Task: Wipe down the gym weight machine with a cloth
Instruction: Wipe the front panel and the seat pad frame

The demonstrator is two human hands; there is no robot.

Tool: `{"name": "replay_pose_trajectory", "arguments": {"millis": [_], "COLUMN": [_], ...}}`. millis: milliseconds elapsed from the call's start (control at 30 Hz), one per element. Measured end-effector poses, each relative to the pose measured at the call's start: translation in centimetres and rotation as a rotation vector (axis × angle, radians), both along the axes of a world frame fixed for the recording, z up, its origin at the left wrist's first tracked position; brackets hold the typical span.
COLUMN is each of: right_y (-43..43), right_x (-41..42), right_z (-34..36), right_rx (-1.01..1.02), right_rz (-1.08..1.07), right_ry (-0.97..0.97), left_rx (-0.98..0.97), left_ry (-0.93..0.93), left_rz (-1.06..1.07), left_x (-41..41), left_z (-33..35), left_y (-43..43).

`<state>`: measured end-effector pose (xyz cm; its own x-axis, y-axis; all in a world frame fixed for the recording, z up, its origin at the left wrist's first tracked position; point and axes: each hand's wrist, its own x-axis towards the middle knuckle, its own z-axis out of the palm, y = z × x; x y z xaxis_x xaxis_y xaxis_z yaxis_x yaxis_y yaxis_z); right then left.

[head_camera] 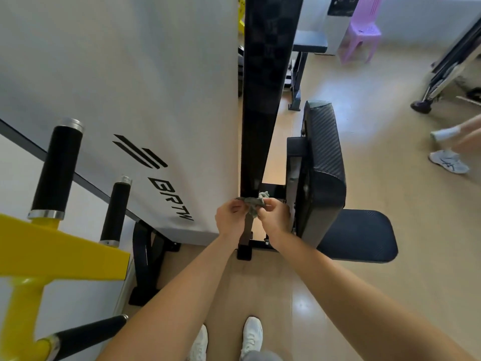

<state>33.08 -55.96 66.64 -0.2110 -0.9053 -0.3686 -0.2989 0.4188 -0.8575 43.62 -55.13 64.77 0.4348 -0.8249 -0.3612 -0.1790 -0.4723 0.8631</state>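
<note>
Grey cloth (254,204) pinched between left hand (230,217) and right hand (274,217).

The upright post (260,100) of the weight machine rises in the middle of the room, with the shroud panel (130,87) close against its left side and the padded backrest (322,162) and seat (359,235) on its right. Both hands, left (230,217) and right (276,217), meet low on the post with the cloth (256,203) between them, seemingly looped round it. Handle bars (57,168) stand left of the panel, a chair (361,29) sits far behind, and another person's feet (447,161) are off right.
</note>
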Motion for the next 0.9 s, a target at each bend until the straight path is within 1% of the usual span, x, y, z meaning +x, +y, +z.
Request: {"name": "replay_pose_trajectory", "arguments": {"millis": [167,300,400,500,567,600,667,733,767,833,900], "right_y": [3.4,6.1,7.3,7.8,8.0,8.0,7.9,7.2,6.6,5.2,4.3], "right_x": [-0.3,-1.0,-2.0,-3.4,-4.7,-5.4,-7.0,-8.4,-9.0,-9.9,-10.4], "right_z": [5.8,10.7,13.6,15.2,16.0,16.4,17.0,17.2,17.1,16.5,15.6], "right_rx": [-0.291,-0.516,-0.57,-0.556,-0.556,-0.579,-0.681,-0.8,-0.828,-0.773,-0.664], "right_rz": [0.015,0.06,0.121,0.271,0.382,0.403,0.341,0.205,0.149,0.135,0.2], "right_ry": [-0.031,-0.103,-0.177,-0.142,-0.083,-0.047,0.076,0.259,0.351,0.464,0.494], "left_rx": [-0.255,-0.413,-0.47,-0.47,-0.468,-0.475,-0.486,-0.499,-0.523,-0.591,-0.649], "left_ry": [0.236,0.308,0.397,0.469,0.422,0.374,0.274,0.18,0.139,0.068,-0.003], "left_rz": [0.025,-0.022,-0.15,-0.309,-0.36,-0.353,-0.273,-0.181,-0.152,-0.124,-0.099], "left_x": [-0.5,-0.5,-0.1,0.2,0.3,0.2,-0.2,-1.0,-1.5,-2.7,-4.1], "left_z": [5.8,11.6,14.6,16.3,17.0,17.3,17.6,17.5,17.4,16.9,16.3], "left_y": [1.2,2.9,4.5,6.0,6.6,6.7,6.8,6.4,6.1,5.3,4.2]}}
